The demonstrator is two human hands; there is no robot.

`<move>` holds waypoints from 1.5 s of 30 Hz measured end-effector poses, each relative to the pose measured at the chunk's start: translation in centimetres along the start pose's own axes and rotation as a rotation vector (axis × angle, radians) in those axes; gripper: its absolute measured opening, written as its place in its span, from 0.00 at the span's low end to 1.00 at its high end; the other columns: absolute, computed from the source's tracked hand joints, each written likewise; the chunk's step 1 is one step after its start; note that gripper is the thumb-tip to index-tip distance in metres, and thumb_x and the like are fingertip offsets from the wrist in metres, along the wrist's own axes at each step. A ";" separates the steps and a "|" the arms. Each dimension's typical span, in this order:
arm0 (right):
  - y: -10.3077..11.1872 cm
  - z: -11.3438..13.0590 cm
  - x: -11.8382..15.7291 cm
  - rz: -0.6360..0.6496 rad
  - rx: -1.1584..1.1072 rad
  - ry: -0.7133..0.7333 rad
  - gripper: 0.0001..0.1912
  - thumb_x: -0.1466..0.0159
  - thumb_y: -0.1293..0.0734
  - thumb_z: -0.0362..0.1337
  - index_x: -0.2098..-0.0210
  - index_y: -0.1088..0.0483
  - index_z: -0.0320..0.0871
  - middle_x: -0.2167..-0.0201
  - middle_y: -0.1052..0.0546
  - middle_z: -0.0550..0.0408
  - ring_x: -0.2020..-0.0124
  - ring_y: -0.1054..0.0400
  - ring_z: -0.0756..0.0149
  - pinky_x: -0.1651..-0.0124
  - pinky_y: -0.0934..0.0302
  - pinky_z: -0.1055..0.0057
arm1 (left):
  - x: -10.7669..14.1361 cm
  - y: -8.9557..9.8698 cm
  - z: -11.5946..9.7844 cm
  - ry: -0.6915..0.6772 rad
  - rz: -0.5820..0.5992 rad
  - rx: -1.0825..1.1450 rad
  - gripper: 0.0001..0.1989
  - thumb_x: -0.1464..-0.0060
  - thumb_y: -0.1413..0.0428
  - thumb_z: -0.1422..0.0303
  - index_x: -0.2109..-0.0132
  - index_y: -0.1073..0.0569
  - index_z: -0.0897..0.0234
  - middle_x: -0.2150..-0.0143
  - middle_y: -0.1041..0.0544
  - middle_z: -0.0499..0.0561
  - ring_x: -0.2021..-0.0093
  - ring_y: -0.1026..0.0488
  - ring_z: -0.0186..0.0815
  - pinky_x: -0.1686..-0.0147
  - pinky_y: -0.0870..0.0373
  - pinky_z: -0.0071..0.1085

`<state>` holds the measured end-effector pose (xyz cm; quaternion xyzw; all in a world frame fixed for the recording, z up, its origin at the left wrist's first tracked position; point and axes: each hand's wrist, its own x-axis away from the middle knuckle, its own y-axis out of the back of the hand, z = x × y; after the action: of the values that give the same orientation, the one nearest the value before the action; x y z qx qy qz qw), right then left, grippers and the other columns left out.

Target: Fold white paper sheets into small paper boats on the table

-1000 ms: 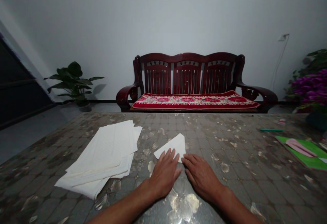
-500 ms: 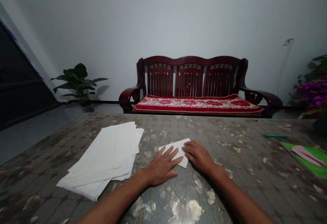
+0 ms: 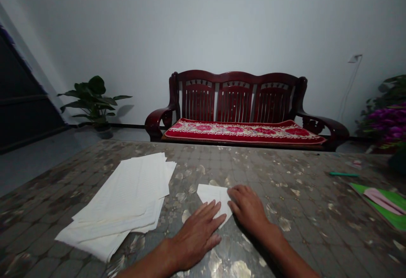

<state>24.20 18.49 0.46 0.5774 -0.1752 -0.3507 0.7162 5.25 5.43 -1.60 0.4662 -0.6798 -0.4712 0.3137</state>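
Observation:
A small piece of folded white paper [image 3: 213, 192] lies on the patterned table in front of me. My left hand [image 3: 198, 231] rests palm down at its near side, fingers stretched out and their tips over the paper. At the paper's right edge, my right hand [image 3: 248, 206] has its fingers bent and closed on the edge; the thumb lies beside it. To the left of my hands sits a loose stack of white paper sheets [image 3: 127, 189], several of them askew, with a folded sheet at the near end.
On the right are a green pen [image 3: 344, 174] and a green sheet [image 3: 393, 216] with a pink paper piece [image 3: 382, 200] on it. Beyond the table [image 3: 285, 176] stands a dark red wooden bench [image 3: 234, 96]. A potted plant [image 3: 95, 98] is at the left; purple flowers [image 3: 390, 121] are at the right.
The folded paper has turned and come nearer to me. Both hands have moved toward me with it, and the view has shifted slightly.

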 end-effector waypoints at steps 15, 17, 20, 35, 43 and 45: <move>1.3 -0.1 -4.8 0.108 -0.044 -0.055 0.13 0.45 0.35 0.31 0.60 0.25 0.43 0.57 0.24 0.48 0.53 0.34 0.57 0.54 0.45 0.67 | -0.1 0.0 -0.4 0.000 0.060 -0.024 0.37 0.37 0.45 0.58 0.27 0.52 0.55 0.24 0.60 0.56 0.25 0.63 0.48 0.29 0.58 0.53; 1.5 0.0 -5.2 0.121 -0.044 -0.070 0.12 0.46 0.35 0.29 0.62 0.25 0.42 0.59 0.24 0.49 0.55 0.33 0.58 0.55 0.45 0.68 | -0.1 0.0 -0.4 0.003 0.057 -0.023 0.37 0.37 0.45 0.58 0.27 0.51 0.55 0.24 0.59 0.56 0.25 0.62 0.48 0.29 0.58 0.53; 1.7 0.3 -5.5 0.123 -0.046 -0.081 0.12 0.47 0.35 0.28 0.63 0.26 0.42 0.61 0.23 0.50 0.58 0.33 0.60 0.58 0.46 0.69 | -0.1 0.2 -0.5 0.005 0.055 -0.014 0.36 0.37 0.45 0.57 0.27 0.50 0.56 0.25 0.59 0.57 0.25 0.62 0.49 0.29 0.57 0.52; 1.0 0.2 -4.5 0.005 -0.017 0.146 0.11 0.43 0.36 0.25 0.62 0.29 0.45 0.62 0.24 0.54 0.55 0.36 0.61 0.53 0.49 0.69 | -0.3 0.3 -0.7 0.007 0.034 -0.033 0.36 0.37 0.45 0.57 0.28 0.48 0.56 0.25 0.56 0.57 0.26 0.60 0.49 0.29 0.56 0.51; 1.7 -0.3 -3.9 -0.027 -0.039 0.205 0.15 0.43 0.35 0.26 0.57 0.28 0.44 0.63 0.24 0.54 0.57 0.36 0.61 0.54 0.48 0.68 | -0.2 0.5 -0.8 0.019 0.028 -0.032 0.34 0.36 0.46 0.57 0.28 0.47 0.55 0.25 0.54 0.55 0.26 0.58 0.49 0.29 0.54 0.51; 2.2 -0.8 -4.2 0.058 -0.055 0.177 0.16 0.43 0.33 0.30 0.55 0.27 0.45 0.63 0.23 0.55 0.57 0.34 0.61 0.55 0.48 0.69 | -0.3 0.4 -0.7 0.025 0.026 -0.029 0.33 0.36 0.46 0.57 0.28 0.47 0.55 0.25 0.54 0.55 0.26 0.58 0.48 0.29 0.54 0.51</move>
<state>22.46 22.17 3.03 0.5807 -0.1182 -0.2823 0.7544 5.83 5.46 -1.01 0.4585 -0.6750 -0.4710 0.3350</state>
